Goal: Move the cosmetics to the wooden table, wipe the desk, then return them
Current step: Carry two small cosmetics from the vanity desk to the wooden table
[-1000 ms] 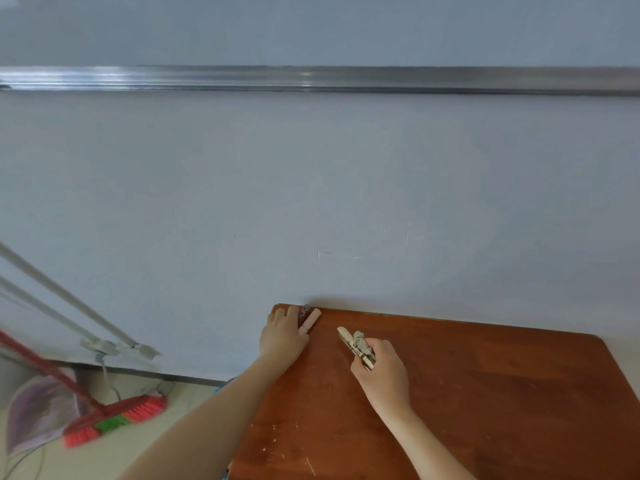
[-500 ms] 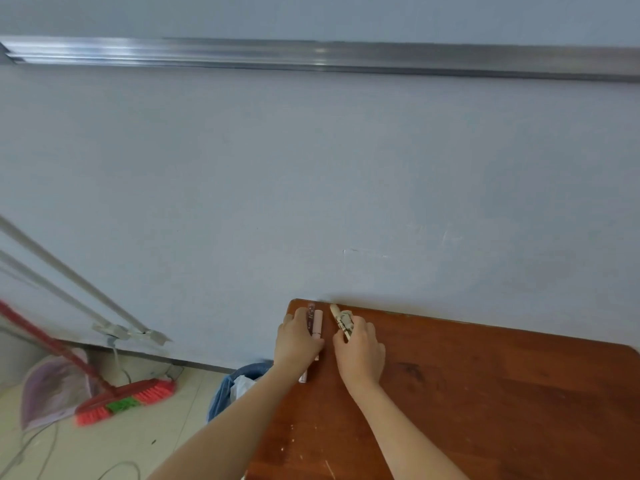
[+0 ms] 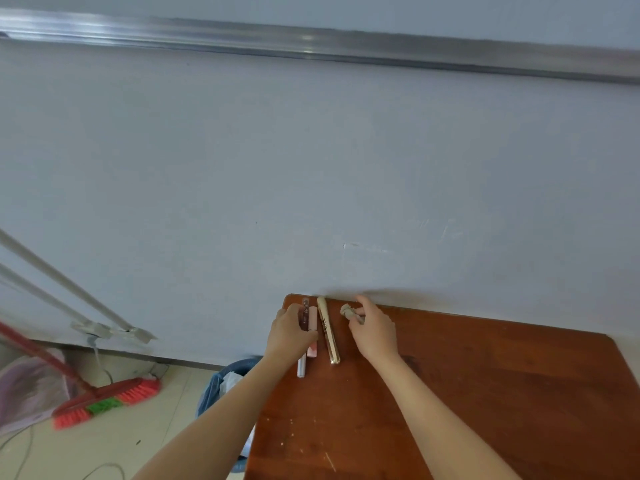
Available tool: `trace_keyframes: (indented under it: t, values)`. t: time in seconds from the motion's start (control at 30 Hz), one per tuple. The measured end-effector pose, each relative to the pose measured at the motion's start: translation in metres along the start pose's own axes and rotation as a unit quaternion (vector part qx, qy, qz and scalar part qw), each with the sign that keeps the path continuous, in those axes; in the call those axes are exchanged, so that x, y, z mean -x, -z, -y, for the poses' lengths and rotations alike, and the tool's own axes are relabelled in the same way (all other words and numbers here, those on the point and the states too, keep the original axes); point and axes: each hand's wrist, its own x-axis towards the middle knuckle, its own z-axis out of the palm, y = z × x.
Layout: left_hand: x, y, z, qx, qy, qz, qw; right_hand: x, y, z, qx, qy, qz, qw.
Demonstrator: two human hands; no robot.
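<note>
at the wall-side corner of the red-brown wooden table, my left hand grips pink tubes; right hand pinches a beige object.

Two bare forearms reach over the far left corner of a reddish wooden table that stands against a pale grey wall. The left hand curls over a few slim tubes, pink, clear and white, lying side by side on the wood. Just beside them lies a gold tube, touched by neither hand. The right hand pinches a small beige item close to the wall. On the floor to the left are a blue bin beside the table and a red broom. A metal rail runs along the wall above.
</note>
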Motion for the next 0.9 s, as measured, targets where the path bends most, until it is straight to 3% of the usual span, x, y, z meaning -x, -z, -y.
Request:
trace_keyframes:
  t: [0.13,0.23,0.4,0.67,0.9]
  values:
    - [0.004,0.001,0.005,-0.094,-0.059,-0.016,0.994,-0.007,0.006,0.0,-0.048,-0.006,-0.068,0.996]
    - [0.004,0.0,0.015,-0.17,-0.108,-0.031,0.979,-0.003,0.003,0.007,-0.028,0.047,-0.14,0.989]
    - [0.01,-0.001,0.027,-0.179,-0.135,-0.026,0.974,-0.001,-0.023,0.007,0.012,0.092,-0.04,0.995]
    - [0.012,0.003,0.028,-0.149,-0.139,-0.004,0.979,0.005,-0.03,0.012,0.024,0.088,0.015,0.996]
    - [0.015,0.014,0.026,-0.125,-0.148,0.006,0.981,0.02,-0.008,0.013,0.079,0.125,-0.02,0.989]
